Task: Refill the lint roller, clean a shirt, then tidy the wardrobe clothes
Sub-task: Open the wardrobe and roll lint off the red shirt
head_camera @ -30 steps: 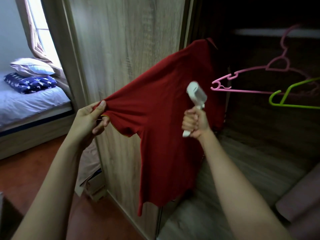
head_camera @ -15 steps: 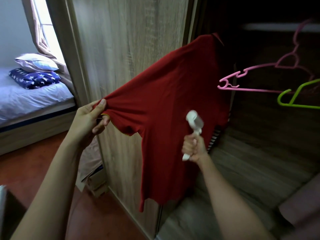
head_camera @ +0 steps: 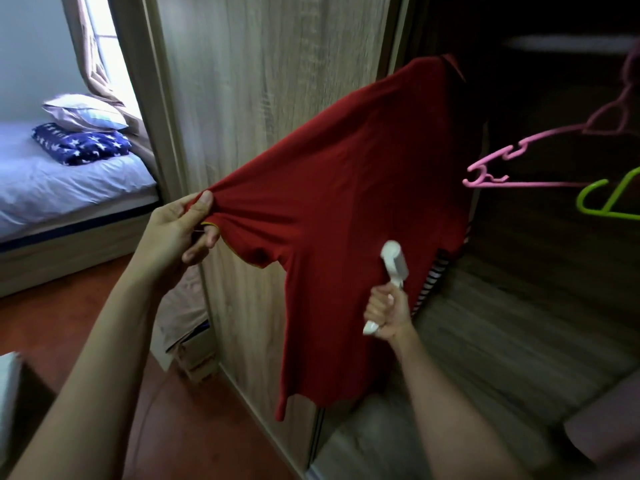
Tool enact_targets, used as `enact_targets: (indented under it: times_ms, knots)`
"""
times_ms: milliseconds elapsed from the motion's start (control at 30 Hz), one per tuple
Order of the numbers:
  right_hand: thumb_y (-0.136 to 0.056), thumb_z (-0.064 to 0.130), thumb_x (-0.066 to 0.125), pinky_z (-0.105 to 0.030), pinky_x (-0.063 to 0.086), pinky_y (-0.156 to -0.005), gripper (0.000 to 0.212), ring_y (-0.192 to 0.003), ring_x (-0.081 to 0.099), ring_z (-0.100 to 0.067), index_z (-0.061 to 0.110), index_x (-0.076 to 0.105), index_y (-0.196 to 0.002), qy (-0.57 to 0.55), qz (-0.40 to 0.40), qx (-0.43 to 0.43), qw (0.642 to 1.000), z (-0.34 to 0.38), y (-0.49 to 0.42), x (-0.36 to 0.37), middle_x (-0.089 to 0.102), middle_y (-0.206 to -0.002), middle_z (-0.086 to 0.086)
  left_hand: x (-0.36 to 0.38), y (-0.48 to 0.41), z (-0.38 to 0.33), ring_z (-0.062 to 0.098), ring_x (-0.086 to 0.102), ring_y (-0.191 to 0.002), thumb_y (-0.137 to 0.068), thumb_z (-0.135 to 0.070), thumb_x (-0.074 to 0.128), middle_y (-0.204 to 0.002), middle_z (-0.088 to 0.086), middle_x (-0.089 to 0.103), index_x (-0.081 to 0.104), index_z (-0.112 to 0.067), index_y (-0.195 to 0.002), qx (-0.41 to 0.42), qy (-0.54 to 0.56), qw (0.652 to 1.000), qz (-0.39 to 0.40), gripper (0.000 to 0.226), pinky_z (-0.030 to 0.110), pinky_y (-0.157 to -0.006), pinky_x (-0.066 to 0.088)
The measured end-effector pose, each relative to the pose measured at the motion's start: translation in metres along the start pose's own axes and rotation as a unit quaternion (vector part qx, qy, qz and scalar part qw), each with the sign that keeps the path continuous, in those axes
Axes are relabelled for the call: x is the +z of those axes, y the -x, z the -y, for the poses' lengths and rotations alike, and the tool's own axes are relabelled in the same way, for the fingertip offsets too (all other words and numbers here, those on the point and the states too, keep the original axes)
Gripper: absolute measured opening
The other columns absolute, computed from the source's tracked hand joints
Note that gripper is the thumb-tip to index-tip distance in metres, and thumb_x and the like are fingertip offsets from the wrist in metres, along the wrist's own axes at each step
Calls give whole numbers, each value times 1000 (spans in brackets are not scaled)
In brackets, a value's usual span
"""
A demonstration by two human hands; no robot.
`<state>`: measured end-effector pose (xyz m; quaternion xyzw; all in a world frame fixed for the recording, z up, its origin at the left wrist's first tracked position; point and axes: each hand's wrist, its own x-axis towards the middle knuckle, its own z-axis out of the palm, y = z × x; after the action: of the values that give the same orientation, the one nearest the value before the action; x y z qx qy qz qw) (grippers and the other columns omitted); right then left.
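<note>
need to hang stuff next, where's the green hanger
Head view, far right edge: the green hanger hangs inside the wardrobe, just below the pink hanger.

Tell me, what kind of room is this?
Probably a bedroom: a bed with a pillow on it sits at the left, and a wooden wardrobe stands open with a pink hanger inside.
</note>
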<state>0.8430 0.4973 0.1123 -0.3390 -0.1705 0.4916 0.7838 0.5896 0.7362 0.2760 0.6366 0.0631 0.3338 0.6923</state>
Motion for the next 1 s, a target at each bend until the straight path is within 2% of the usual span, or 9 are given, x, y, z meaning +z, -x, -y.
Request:
enact_targets:
  times_ms: [200,300,367,500,633,733,867,933,1000]
  knots:
    - [-64,20,67,-16,11,-32,45,-25,9,-10,24,27,-44,93,109,-48,988,86,-10,75,15,-31,6,-1,0,-2,3,20,-26,-91,-42,55,-48,2,46,64,-18,-85,5,2,1000,6,26,33,-60,20]
    - [-54,20,75,-17,6,-33,46,-26,7,-11,25,31,-41,85,114,44,989,43,-2,56,14,-33,6,-1,2,-1,3,20,-26,-97,-36,50,-46,1,45,64,-17,-90,5,-2,1000,6,25,36,-58,9]
    - [-51,20,79,-15,11,-31,39,-26,10,-11,22,42,-39,59,94,110,988,-16,14,28,19,-29,8,0,4,-1,3,20,-26,-99,-33,47,-45,0,45,63,-15,-93,0,-9,1000,3,25,44,-64,0]
    - [-55,21,78,-16,13,-31,39,-27,11,-10,21,43,-38,102,95,119,983,-58,39,33,16,-31,6,0,6,-1,3,20,-27,-101,-31,45,-47,-1,46,60,-9,-103,-2,-20,1000,1,26,38,-59,7]
    - [-65,17,64,-13,17,-28,37,-22,15,-6,21,40,-38,187,17,-14,982,12,21,106,18,-29,7,3,8,-2,3,19,-27,-101,-28,44,-43,-3,42,59,-6,-112,5,-7,1000,7,28,27,-44,6]
    - [-77,13,48,-16,13,-32,44,-23,18,-8,22,33,-37,297,-73,-112,945,30,10,137,22,-29,5,7,12,-4,2,18,-26,-101,-27,44,-40,-4,36,60,-9,-104,6,3,1000,-5,24,17,-35,8]
    - [-88,6,52,-20,19,-32,47,-24,25,-7,14,39,-43,479,-207,-42,852,-34,19,100,32,-28,7,9,14,-8,1,19,-26,-101,-25,44,-41,-5,35,60,-14,-94,-6,17,1000,-5,21,13,-33,11]
    - [-87,5,53,-19,19,-31,46,-23,25,-7,12,37,-44,477,-241,1,845,-64,30,89,32,-27,7,8,15,-9,1,20,-27,-101,-25,44,-42,-4,35,60,-14,-95,-5,18,1000,-2,21,14,-34,10]
    - [-86,4,53,-17,17,-31,45,-22,24,-8,11,37,-45,475,-244,-16,845,-58,30,102,31,-27,6,7,16,-8,2,20,-26,-101,-25,44,-42,-4,35,61,-15,-92,-5,20,1000,-4,21,13,-34,11]
